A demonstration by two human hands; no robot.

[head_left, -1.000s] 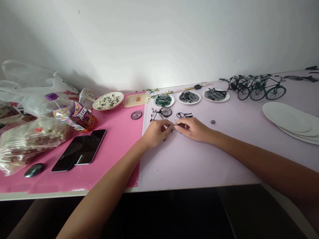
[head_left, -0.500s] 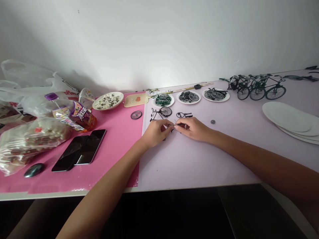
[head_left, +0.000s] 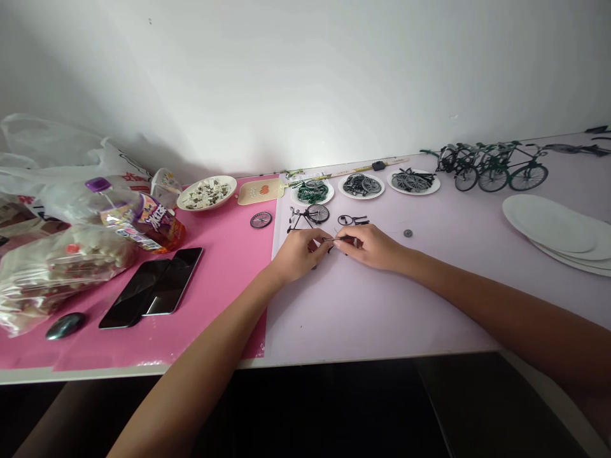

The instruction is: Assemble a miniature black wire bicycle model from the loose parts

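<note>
My left hand (head_left: 300, 253) and my right hand (head_left: 371, 247) meet fingertip to fingertip low over the pale sheet, both pinching a small dark part (head_left: 340, 239). Its exact shape is too small to tell. Just behind my left hand lies a partly built black model bicycle (head_left: 308, 216) with one wheel. Another black part with a ring (head_left: 352, 220) rests behind my right hand. To the right sits a small grey disc (head_left: 408, 233). A loose wheel (head_left: 261, 220) lies on the pink sheet.
Plates of green parts (head_left: 312, 191), grey parts (head_left: 361, 186) and dark parts (head_left: 413, 182) line the back. Finished bicycles (head_left: 496, 168) stand back right, above white plates (head_left: 548, 222). Phones (head_left: 174, 283), a bottle (head_left: 138, 219), a mouse (head_left: 65, 326) and bags (head_left: 57, 267) occupy the left.
</note>
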